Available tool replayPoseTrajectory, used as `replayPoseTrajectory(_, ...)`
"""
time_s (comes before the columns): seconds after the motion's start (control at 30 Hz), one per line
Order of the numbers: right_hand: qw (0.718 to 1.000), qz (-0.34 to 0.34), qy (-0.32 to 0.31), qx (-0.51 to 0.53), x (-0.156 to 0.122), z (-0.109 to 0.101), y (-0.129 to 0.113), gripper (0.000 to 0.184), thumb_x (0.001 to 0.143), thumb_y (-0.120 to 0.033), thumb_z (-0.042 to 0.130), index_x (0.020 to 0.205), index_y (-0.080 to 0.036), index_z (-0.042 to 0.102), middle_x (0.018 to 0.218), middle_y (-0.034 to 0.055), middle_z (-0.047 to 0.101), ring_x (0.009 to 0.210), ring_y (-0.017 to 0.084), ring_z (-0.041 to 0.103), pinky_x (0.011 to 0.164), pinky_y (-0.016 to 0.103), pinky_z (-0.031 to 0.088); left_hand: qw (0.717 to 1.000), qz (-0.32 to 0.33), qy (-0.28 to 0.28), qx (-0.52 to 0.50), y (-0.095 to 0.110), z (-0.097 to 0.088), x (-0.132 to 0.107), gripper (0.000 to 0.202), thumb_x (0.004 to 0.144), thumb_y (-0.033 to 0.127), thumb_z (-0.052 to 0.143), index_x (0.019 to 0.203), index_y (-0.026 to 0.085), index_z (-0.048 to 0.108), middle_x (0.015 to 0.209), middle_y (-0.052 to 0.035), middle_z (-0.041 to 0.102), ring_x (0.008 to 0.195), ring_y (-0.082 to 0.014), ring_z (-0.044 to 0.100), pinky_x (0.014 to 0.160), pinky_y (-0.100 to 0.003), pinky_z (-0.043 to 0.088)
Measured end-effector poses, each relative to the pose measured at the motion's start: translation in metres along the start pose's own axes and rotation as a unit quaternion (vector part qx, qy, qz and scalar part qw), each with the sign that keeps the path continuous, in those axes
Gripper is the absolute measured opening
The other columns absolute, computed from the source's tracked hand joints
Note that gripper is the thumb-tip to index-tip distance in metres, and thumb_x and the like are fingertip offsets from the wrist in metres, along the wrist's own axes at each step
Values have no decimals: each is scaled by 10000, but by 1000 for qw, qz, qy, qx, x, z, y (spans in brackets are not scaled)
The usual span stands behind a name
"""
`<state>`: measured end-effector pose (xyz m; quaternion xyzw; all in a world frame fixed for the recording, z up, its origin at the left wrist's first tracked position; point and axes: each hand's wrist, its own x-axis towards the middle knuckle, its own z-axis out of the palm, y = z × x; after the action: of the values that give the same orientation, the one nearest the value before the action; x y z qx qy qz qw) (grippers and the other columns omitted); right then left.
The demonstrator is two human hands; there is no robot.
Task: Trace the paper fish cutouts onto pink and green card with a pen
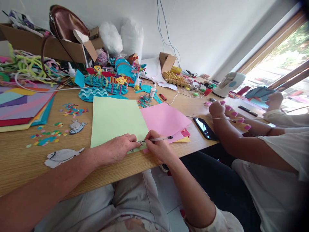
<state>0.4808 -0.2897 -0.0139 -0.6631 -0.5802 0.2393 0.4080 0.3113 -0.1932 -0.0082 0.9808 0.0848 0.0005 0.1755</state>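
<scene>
My right hand (158, 148) is closed around a clear pen (159, 139), its tip touching the near corner of a light green sheet of paper (116, 120). My left hand (118, 149) lies on that same corner, fingers curled and pinched on a small dark shape beside the pen tip; I cannot make out what it is. A pink sheet (165, 119) lies to the right, partly under the green one, with yellow and red scraps beneath it.
A co-worker's arms and a hand (227, 112) rest at the right by a black phone (205, 128). Paper fish cut-outs (61, 157), confetti, coloured paper stacks (21, 108), glue bottles (152, 91), blue paper waves (93, 93), boxes and an egg carton (175, 79) crowd the wooden table (24, 161).
</scene>
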Motion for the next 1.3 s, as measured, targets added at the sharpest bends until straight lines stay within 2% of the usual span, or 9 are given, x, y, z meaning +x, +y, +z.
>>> replayPoseTrajectory(0.37,1000,4,10,-2,0,2,-1,92,695,-128,450,672,-218,448,534,-66,457,483,106,424,471,225,292,1000,13,26,-1,-2,6,-2,428,837,23,360,1151,229,565,943,-36,528,879,-168,507,777,-251,413)
replayPoseTrajectory(0.53,1000,6,10,4,1,3,0,88,705,-135,452,673,-216,447,563,-63,466,481,101,443,458,220,299,1000,7,16,-2,-1,4,-1,424,837,20,361,1155,222,557,946,-41,522,879,-173,505,782,-258,414)
replayPoseTrajectory(0.73,999,24,-19,35,4,6,-2,79,708,-134,443,701,-212,456,568,-72,470,433,86,479,424,204,350,1000,-6,4,-2,1,4,-2,412,838,24,360,1142,221,556,979,-39,520,903,-172,506,806,-262,411)
replayPoseTrajectory(1.0,997,40,-45,51,6,10,-5,89,701,-130,448,698,-218,460,463,-91,455,403,90,447,420,204,326,1000,-1,19,1,0,7,-2,416,837,34,388,1159,238,554,1001,-35,533,929,-180,512,836,-281,418)
replayPoseTrajectory(1.3,997,23,-51,45,7,9,-8,120,684,-100,433,694,-217,457,418,-97,447,402,100,454,438,207,330,998,-3,47,-31,4,4,-14,444,768,-33,367,1117,169,551,1081,-68,573,1013,-186,532,901,-295,431)
